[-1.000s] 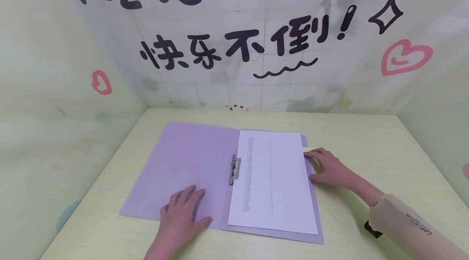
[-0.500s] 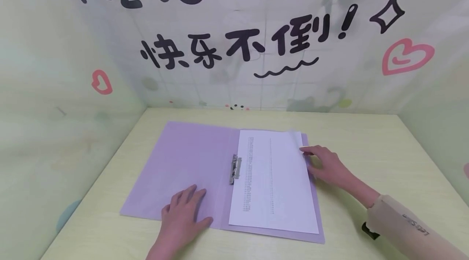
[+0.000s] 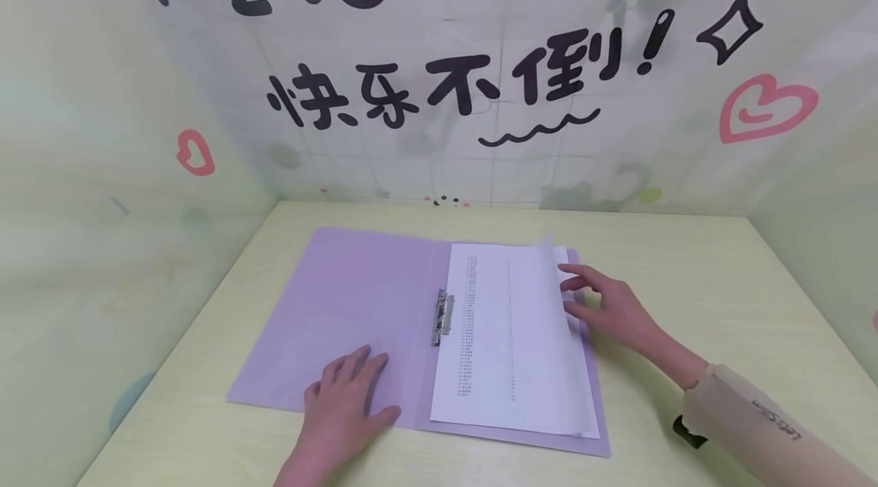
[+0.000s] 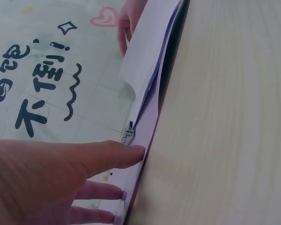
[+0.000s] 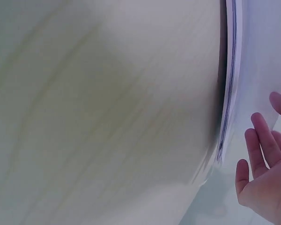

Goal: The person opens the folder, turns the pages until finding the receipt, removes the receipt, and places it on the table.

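An open purple folder [image 3: 350, 296] lies on the table, with a metal clip [image 3: 442, 317] near its spine. Printed sheets [image 3: 490, 342] rest on its right half, and the top sheet's right edge curls upward. My left hand [image 3: 343, 411] rests with spread fingers on the lower part of the left cover; in the left wrist view its thumb [image 4: 114, 154] lies along the folder's near edge. At the raised sheet edge is my right hand [image 3: 613, 312], fingers loosely extended toward the paper. In the right wrist view, thumb and fingers [image 5: 262, 145] stand apart beside the page.
A pale wooden table [image 3: 713, 296] spreads around the folder. Behind it hangs a white printed backdrop [image 3: 439, 167] with black lettering and pink hearts, and similar panels rise at both sides. A dark object [image 3: 689, 432] shows beneath the right sleeve [image 3: 748, 414].
My right hand has shifted slightly left and away from me at the folder's right edge. The top sheet's right edge has lifted and curled leftward. My left hand has stayed in place.
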Tool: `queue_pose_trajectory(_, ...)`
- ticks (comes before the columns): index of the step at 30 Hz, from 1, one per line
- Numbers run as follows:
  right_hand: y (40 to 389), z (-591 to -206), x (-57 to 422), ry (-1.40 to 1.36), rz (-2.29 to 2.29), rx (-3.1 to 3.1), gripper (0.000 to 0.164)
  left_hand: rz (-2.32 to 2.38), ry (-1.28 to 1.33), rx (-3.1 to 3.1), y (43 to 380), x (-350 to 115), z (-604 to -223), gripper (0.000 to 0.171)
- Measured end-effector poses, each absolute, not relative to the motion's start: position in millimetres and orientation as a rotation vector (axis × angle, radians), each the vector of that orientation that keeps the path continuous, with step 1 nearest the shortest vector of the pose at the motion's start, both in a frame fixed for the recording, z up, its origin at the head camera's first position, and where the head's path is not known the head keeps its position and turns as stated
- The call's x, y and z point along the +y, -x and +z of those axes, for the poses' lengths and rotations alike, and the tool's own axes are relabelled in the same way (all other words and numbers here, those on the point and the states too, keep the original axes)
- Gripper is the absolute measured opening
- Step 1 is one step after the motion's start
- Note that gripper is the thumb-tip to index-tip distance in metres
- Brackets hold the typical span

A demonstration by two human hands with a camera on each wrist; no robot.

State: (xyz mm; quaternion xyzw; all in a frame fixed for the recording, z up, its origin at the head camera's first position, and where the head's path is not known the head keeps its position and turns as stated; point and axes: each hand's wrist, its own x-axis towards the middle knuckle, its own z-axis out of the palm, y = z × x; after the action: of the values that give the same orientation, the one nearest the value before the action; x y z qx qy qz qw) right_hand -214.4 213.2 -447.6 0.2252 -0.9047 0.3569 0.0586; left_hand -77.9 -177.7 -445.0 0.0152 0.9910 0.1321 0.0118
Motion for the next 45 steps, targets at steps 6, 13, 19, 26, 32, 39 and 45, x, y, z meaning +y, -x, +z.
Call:
queue_pose_trajectory(6,218,-444,204,-0.677,1.149,-2.712,0.038,0.422,-0.056,3.104,77,-178,-445,0.071)
queue_pose_trajectory(13,218,-437,189,-0.778,1.175,-2.705,0.033,0.427,-0.067,3.106,76,-179,-445,0.072)
queue_pose_trajectory(19,216,-436,177,-0.926,1.202,-2.657,0.046,0.438,-0.076,3.113,77,-178,-449,0.071)
queue_pose_trajectory(26,221,-439,156,-1.108,1.083,-2.542,0.051,0.449,-0.084,3.117,76,-178,-449,0.071)
queue_pose_trajectory(32,225,-437,137,-1.194,1.015,-2.565,0.051,0.462,-0.109,3.129,74,-180,-447,0.070)
queue_pose_trajectory(39,231,-436,122,-1.291,1.045,-2.570,0.049,0.476,-0.137,3.149,73,-183,-448,0.069)
queue_pose_trajectory(45,236,-437,109,-1.325,1.051,-2.603,0.048,0.502,-0.143,3.134,71,-187,-446,0.065)
